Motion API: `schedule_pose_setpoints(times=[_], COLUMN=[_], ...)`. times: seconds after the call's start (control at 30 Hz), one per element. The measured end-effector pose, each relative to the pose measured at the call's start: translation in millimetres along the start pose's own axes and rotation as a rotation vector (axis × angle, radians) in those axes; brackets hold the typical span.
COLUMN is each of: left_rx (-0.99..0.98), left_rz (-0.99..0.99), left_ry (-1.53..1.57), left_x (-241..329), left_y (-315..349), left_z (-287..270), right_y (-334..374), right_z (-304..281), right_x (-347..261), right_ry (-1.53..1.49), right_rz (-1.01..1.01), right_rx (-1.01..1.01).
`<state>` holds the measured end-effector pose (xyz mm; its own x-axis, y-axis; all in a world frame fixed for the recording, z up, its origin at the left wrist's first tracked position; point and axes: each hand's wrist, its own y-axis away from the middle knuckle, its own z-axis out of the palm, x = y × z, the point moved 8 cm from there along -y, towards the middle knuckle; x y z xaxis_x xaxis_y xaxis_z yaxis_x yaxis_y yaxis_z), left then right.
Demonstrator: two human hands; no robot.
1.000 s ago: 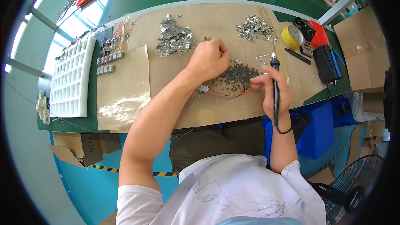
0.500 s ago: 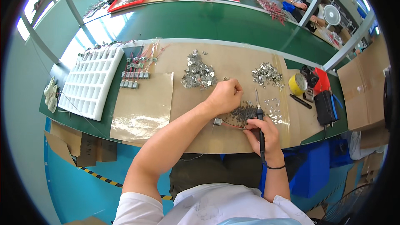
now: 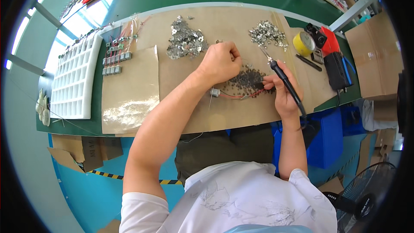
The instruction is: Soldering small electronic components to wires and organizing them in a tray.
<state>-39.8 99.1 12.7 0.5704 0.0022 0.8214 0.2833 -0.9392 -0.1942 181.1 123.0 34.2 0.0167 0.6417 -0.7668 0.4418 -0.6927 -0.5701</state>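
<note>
My right hand (image 3: 288,94) is closed around a black soldering iron (image 3: 285,79), its metal tip pointing up and to the left. The thumb and fingertips of that hand reach the right edge of a pile of small dark parts (image 3: 246,81). My left hand (image 3: 221,63) is curled closed above and left of this pile; whatever its fingers hold is hidden. Below it lies a small grey motor (image 3: 214,92) with a red wire (image 3: 230,96) running right toward the dark parts. A heap of flat silvery metal pieces (image 3: 186,41) sits just beyond the left hand.
Another heap of small metal parts (image 3: 268,33) lies far right, near yellow tape (image 3: 304,44) and a black box (image 3: 338,70). At left are a white compartment tray (image 3: 76,82), rows of grey motors (image 3: 113,70) and a glossy brown sheet (image 3: 131,95). A fan (image 3: 366,203) stands lower right.
The whole view has shifted, so the table sits higher. My right hand has moved off the wire's end to the dark pile, and the iron now slants more. The left hand stays curled.
</note>
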Motion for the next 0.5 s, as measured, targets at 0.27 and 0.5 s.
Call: schedule_pose_setpoints(times=[0.27, 0.5], left_rx=[-0.042, -0.062], left_rz=[0.027, 0.048], left_ry=[-0.06, -0.107], left_x=[4.1, 7.4], left_y=[6.0, 5.4], left_z=[7.0, 8.8], right_y=[16.0, 14.7], right_z=[-4.9, -5.5], right_x=[11.1, 14.1], right_ry=[-0.102, -0.078], right_rz=[0.138, 0.171], right_rx=[0.056, 0.051])
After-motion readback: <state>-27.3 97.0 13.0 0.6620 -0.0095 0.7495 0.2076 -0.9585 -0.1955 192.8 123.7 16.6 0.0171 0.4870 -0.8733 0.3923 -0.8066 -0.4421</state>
